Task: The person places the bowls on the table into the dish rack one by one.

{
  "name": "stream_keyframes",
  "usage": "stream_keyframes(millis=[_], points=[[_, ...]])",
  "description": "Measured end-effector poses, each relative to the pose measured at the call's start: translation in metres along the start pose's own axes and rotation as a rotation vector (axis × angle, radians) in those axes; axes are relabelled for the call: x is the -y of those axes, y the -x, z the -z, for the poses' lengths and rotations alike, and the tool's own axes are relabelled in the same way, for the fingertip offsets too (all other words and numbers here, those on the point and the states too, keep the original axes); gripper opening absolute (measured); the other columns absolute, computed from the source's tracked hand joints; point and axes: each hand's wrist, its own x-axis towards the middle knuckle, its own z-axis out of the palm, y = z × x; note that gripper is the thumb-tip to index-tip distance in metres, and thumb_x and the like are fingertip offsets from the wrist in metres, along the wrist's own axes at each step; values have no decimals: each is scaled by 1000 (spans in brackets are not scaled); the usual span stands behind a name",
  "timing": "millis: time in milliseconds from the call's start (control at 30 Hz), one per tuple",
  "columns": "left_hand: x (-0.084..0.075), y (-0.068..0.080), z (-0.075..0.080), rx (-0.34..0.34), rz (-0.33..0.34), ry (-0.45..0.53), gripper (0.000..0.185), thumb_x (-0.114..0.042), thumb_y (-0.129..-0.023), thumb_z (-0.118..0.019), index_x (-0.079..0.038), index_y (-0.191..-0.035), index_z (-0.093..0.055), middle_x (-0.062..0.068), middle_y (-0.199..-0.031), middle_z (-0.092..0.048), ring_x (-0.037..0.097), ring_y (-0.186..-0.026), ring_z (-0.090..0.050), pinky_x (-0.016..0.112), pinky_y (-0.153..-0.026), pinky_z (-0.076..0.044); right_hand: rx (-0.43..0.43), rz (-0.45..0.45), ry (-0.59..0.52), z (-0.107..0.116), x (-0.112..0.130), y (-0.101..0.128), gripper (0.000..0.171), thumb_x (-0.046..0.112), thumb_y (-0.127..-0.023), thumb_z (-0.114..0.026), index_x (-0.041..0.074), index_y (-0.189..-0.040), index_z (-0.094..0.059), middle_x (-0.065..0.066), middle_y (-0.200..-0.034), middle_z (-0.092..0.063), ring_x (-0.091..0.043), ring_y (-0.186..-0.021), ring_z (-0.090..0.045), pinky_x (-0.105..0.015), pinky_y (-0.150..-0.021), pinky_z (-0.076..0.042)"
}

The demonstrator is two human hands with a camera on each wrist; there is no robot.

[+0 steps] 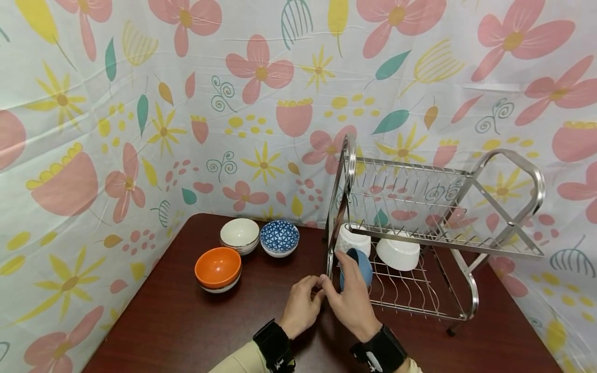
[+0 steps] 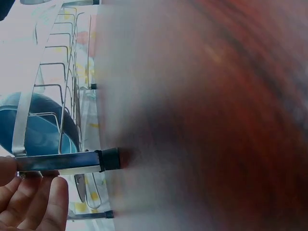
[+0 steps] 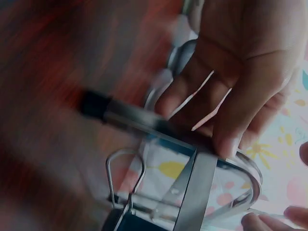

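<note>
A two-tier steel dish rack (image 1: 462, 243) stands on the right of a dark wood table (image 1: 186, 321). Its lower tier holds a white cup (image 1: 353, 239), a white bowl (image 1: 398, 253) and a blue bowl (image 1: 360, 265) standing on edge at the front left. My right hand (image 1: 344, 284) grips the blue bowl, thumb over its rim. In the right wrist view that right hand (image 3: 231, 96) has its fingers across the rack's rail (image 3: 144, 120). My left hand (image 1: 309, 291) pinches the rack's front left corner. Its fingers (image 2: 33, 202) close round the bottom bar (image 2: 57, 162), with the blue bowl (image 2: 43, 130) behind the wires.
Left of the rack sit a white bowl (image 1: 240, 233), a blue patterned bowl (image 1: 279, 237) and an orange bowl (image 1: 217, 267) stacked on another. Flowered cloth (image 1: 116, 129) walls in the table at the back and both sides. The rack's upper tier (image 1: 410, 207) holds nothing.
</note>
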Motion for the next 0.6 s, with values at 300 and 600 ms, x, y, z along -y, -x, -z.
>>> stream_keyframes(millis=[300, 600], points=[[-2, -1, 0, -10, 20, 8, 7, -11, -91, -66, -14, -97, -66, -5, -90, -63, 5, -83, -59, 18, -68, -49, 29, -173, -205, -7, 1, -2, 50, 14, -98, -54, -1, -141, -35, -23, -134, -47, -32, -123, -50, -34, -96, -46], [-1, -1, 1, -36, 11, -8, 7, -11, -89, -68, -15, -95, -68, -6, -89, -65, 4, -80, -59, 18, -67, -48, 24, -232, -335, -17, -4, 3, 46, 9, -99, -52, 0, -141, -36, -21, -121, -58, -29, -109, -60, -34, -86, -51]])
